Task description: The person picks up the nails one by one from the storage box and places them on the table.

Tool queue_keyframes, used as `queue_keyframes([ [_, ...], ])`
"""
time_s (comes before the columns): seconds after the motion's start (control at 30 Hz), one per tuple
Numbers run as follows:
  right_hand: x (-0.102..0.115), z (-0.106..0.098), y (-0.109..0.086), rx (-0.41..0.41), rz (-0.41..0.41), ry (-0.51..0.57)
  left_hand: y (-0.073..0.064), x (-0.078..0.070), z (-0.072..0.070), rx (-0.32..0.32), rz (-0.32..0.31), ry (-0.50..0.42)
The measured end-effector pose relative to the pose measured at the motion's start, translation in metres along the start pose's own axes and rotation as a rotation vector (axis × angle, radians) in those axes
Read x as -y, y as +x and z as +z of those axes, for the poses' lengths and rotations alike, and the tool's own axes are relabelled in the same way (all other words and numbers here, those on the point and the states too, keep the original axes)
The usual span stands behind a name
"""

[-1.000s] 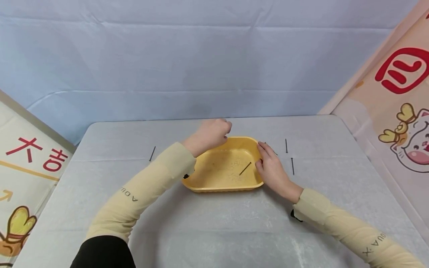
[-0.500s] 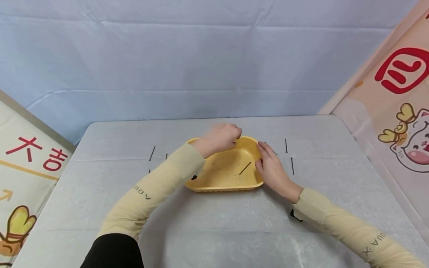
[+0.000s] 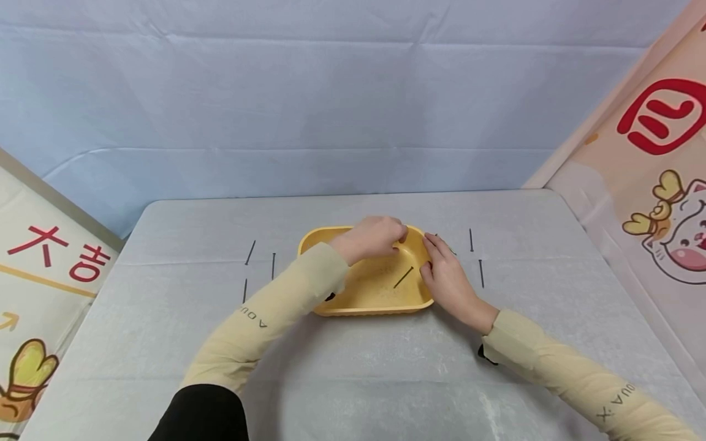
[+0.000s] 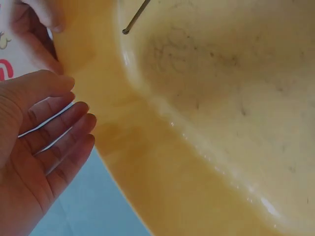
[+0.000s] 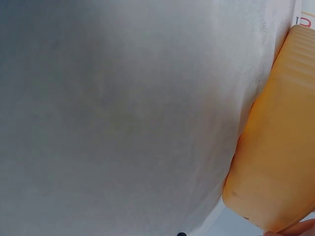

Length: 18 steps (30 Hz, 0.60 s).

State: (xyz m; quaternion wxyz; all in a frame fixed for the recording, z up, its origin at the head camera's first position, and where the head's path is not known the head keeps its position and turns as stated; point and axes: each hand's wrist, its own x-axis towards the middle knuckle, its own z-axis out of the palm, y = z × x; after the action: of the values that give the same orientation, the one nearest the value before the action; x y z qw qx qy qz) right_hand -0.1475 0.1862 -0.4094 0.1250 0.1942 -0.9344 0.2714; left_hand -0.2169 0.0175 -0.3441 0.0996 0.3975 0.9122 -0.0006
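Note:
A yellow plastic basin (image 3: 358, 300) sits on the table, with one dark nail (image 3: 404, 277) lying on its floor. My left hand (image 3: 372, 237) hovers over the basin's far rim. In the left wrist view its fingers (image 4: 74, 142) are loosely bent and nothing lies between them and the thumb. My right hand (image 3: 449, 275) grips the basin's right rim, thumb inside and fingers outside; the right wrist view catches only a little of those fingers (image 5: 300, 228). Another nail (image 3: 453, 251), partly hidden, shows just beyond the right fingers; whether they touch it I cannot tell.
Right of the basin lie two nails, a farther one (image 3: 471, 240) and a nearer one (image 3: 482, 274). Several more lie at left, among them one nail (image 3: 250, 252) near the left sleeve (image 3: 276, 300). A pale cloth wall (image 3: 353, 98) rises behind the grey table (image 3: 386, 380).
My left hand has moved right and slightly nearer along the basin's far side, uncovering nails at left and the basin's far left corner. My right hand and the basin have stayed put.

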Motion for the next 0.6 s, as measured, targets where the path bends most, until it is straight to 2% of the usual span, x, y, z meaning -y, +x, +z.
queue_keyframes([
  [0.37,-0.001,0.001,0.000,-0.008,-0.017,0.015,0.012,-0.007,0.014,0.041,0.021,-0.086],
  [0.6,-0.001,0.000,0.000,-0.001,-0.010,0.013,0.018,-0.013,0.020,0.069,0.035,-0.079],
])
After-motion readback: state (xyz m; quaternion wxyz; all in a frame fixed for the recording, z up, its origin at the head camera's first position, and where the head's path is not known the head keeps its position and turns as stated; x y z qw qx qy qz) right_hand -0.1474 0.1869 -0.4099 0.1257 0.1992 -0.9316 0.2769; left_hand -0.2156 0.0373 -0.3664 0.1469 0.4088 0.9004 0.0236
